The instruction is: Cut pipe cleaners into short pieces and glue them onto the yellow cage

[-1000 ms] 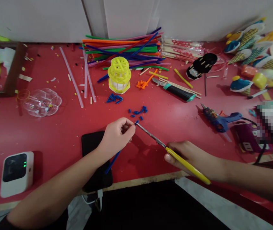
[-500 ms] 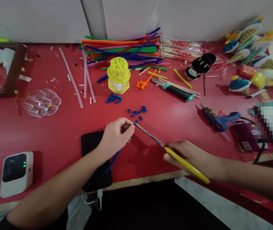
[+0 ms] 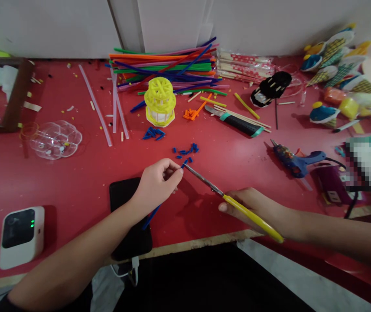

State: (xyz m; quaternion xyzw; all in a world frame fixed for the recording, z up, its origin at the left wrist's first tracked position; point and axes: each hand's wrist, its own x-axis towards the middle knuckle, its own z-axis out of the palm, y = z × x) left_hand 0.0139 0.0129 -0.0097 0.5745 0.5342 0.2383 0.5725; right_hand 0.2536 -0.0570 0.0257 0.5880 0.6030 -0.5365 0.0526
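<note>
My left hand pinches a blue straw, whose long end runs down under my wrist over a black phone. My right hand grips yellow-handled scissors. Their blades point up-left and meet the straw's tip at my left fingertips. Several short blue straw pieces lie on the red table just beyond the blades. A second small heap of blue pieces sits in front of a yellow straw tower.
A pile of coloured straws lies at the back, with a utility knife, a blue glue gun, orange pieces and paper toys to the right. A clear plastic dish and a white device are on the left.
Hands and scissors stay almost still at the straw's tip; the view has shifted slightly, and the right hand has edged a little left and up.
</note>
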